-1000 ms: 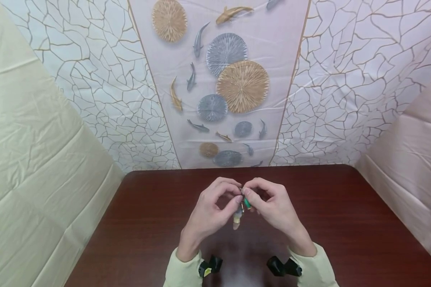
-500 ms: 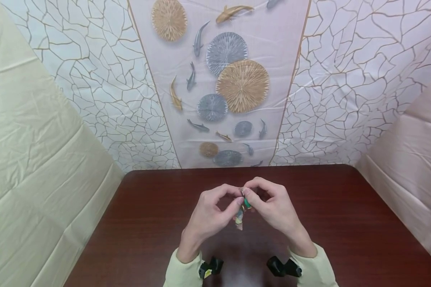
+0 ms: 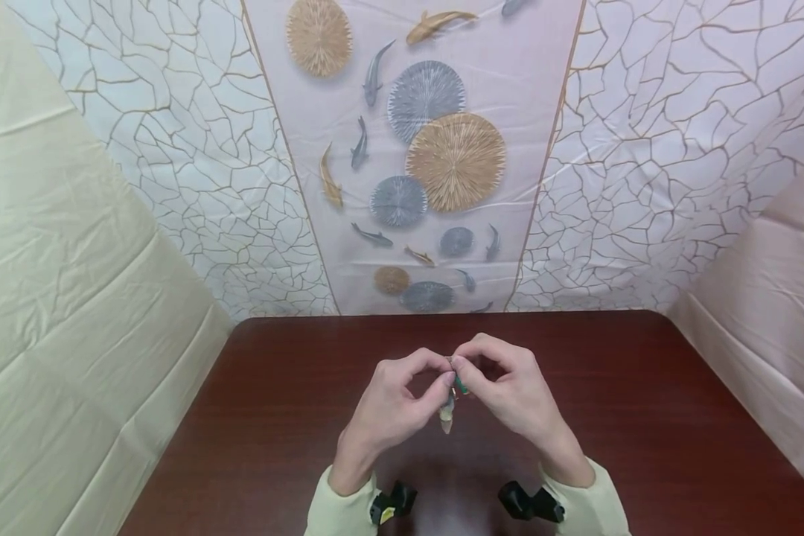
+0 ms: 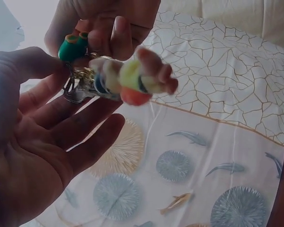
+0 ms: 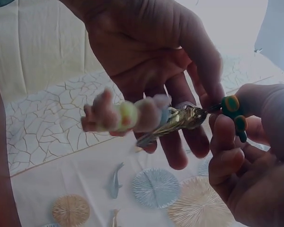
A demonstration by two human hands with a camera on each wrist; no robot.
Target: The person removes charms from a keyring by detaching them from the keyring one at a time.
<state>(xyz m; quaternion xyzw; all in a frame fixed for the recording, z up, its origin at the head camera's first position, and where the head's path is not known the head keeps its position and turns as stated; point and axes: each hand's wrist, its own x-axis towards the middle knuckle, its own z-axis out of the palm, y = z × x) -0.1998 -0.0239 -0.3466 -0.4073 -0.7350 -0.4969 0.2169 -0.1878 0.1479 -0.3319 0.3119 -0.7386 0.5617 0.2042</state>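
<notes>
Above the table, in the head view, my left hand (image 3: 390, 398) pinches the metal ring end of a keychain between thumb and forefinger. A small painted figurine (image 4: 149, 78) dangles from it, blurred in both wrist views. Beside the figurine hangs a gold-coloured metal piece (image 5: 182, 119). My right hand (image 3: 512, 387) meets the left and pinches a small green charm with orange rims (image 5: 233, 108). In the left wrist view a dark metal ring (image 4: 75, 93) shows just below the green charm (image 4: 73, 48). How the charm joins the ring is hidden by the fingertips.
Under the hands lies a dark reddish-brown table (image 3: 295, 432). A patterned cloth (image 3: 422, 246) with fish and round motifs hangs behind its far edge. Cream cloth (image 3: 74, 298) slopes up on both sides. Black wrist devices (image 3: 531, 500) sit at the sleeves.
My left fingers have drawn in closer around the ring end. The figurine swings slightly beneath, and less of the green charm shows in the head view. My right hand barely moves.
</notes>
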